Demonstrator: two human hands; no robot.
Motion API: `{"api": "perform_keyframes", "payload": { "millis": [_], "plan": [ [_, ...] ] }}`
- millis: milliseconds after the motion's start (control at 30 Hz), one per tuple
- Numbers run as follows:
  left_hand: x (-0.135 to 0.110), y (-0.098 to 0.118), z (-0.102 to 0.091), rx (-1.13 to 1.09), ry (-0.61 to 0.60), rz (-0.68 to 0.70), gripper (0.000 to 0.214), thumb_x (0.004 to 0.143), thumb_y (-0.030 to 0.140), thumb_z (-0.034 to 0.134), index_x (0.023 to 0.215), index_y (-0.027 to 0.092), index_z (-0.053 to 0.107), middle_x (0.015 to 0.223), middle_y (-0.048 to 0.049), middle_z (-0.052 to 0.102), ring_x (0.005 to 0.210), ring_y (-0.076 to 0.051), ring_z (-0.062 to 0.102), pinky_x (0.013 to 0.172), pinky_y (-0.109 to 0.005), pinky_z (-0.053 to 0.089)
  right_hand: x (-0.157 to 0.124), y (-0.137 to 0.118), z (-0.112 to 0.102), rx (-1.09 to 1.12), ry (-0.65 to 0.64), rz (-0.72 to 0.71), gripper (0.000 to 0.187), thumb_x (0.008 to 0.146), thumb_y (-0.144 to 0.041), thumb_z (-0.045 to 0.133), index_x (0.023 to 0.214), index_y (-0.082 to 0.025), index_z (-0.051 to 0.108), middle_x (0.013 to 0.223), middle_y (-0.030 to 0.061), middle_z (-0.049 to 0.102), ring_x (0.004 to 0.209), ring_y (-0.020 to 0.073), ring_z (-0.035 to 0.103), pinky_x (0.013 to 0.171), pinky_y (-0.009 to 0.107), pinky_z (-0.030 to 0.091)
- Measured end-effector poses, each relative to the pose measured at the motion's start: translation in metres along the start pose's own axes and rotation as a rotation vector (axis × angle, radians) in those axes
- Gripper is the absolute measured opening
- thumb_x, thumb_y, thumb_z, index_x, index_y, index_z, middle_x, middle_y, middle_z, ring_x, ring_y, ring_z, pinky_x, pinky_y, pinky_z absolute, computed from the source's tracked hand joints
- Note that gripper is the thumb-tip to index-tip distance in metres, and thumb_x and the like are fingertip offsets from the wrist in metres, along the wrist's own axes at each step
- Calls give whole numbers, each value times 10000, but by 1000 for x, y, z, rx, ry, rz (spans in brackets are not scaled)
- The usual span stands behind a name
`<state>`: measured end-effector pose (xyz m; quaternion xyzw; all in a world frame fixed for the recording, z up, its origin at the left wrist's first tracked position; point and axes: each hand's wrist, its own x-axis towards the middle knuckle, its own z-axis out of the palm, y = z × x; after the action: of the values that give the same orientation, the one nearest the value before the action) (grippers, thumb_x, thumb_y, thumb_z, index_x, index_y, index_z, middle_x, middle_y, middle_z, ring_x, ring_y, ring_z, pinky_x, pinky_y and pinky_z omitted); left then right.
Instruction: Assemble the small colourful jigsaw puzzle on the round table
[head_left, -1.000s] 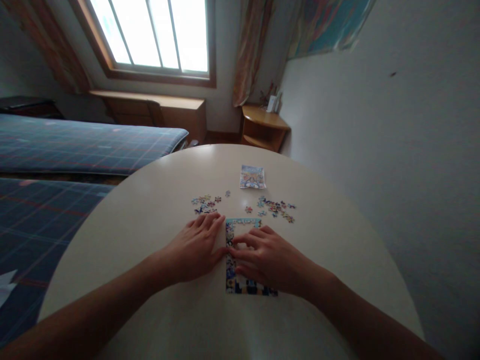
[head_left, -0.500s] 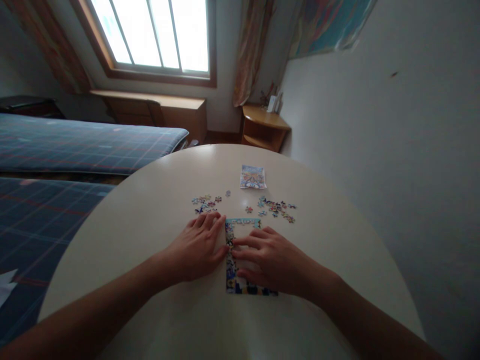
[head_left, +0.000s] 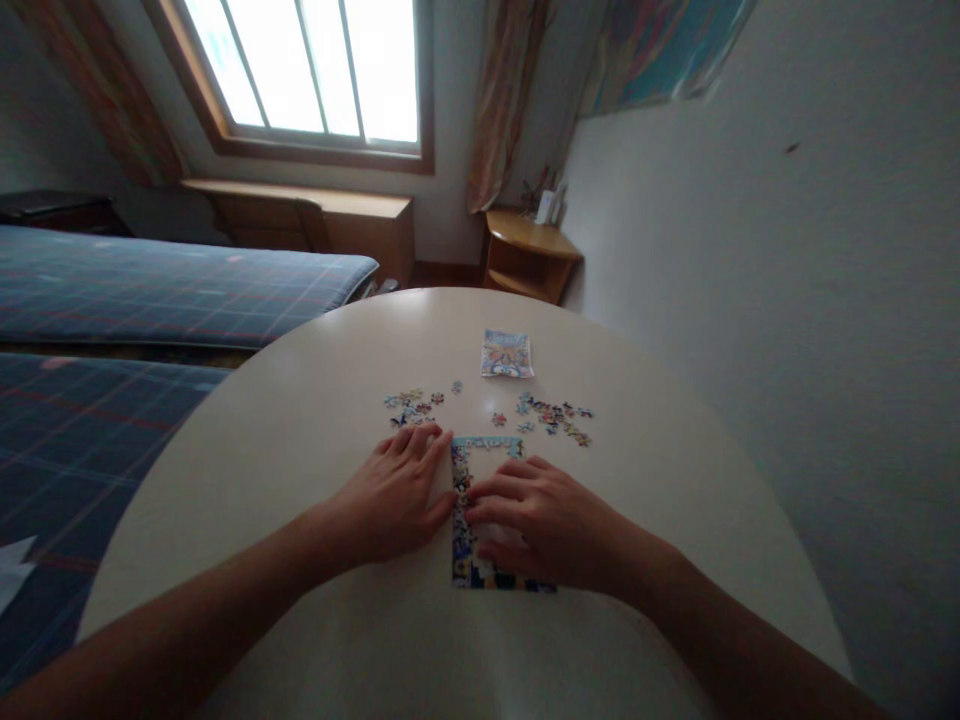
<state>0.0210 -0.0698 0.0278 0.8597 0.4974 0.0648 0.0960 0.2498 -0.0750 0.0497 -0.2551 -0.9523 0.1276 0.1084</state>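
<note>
The person's left hand (head_left: 394, 495) is lying palm down on the pale round worktop (head_left: 300, 620), open and flat, its fingers stretching forward and its thumb tip meeting the left edge of the partly assembled jigsaw puzzle (head_left: 462, 540). The index fingertip is resting near the puzzle's far left corner. The right hand (head_left: 540, 515) is reaching over the puzzle from the right, palm down and loosely open; its curved fingertips are hovering over or touching the left strip, which one cannot tell, and its thumb is standing apart, nearer the person. The puzzle is lying between the two hands, its left, far and near borders showing around a paler middle while the right hand is covering much of the right side.

Just beyond the left hand's fingers, a cluster of loose pieces (head_left: 411, 408) is lying scattered. Beyond the right hand, a second cluster (head_left: 553, 415) is spreading out, with a single reddish piece (head_left: 499, 420) lying to its left. Farther ahead of both hands, a small printed sheet (head_left: 507, 355) is lying face up.
</note>
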Motion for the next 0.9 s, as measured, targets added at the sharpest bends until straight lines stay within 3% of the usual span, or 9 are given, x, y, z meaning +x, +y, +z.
{"api": "perform_keyframes", "payload": {
  "millis": [333, 567, 900],
  "plan": [
    [3, -2, -2, -30, 18, 15, 585, 919, 438, 498, 1431, 174, 397, 1442, -157, 444, 1374, -327, 364, 1136, -487, 321, 1, 1, 7, 9, 10, 44, 190, 913, -390, 643, 1033, -261, 714, 1142, 20, 715, 1026, 189, 631, 929, 363, 437],
    [7, -10, -12, -80, -23, 242, 396, 964, 422, 531, 1337, 291, 525, 1405, -82, 472, 1303, -282, 437, 1126, -476, 342, 0, 1, 5, -4, 8, 21, 158, 936, -339, 619, 1038, -256, 705, 1157, 19, 711, 1039, 184, 627, 927, 350, 440],
    [11, -10, -10, -191, -24, 339, 240, 972, 299, 566, 1204, 247, 597, 1298, -68, 545, 1187, -234, 524, 1091, -418, 395, 1, 2, 7, -36, 16, 6, 150, 957, -277, 574, 1029, -234, 698, 1151, 21, 711, 1038, 176, 627, 926, 336, 448]
  ]
}}
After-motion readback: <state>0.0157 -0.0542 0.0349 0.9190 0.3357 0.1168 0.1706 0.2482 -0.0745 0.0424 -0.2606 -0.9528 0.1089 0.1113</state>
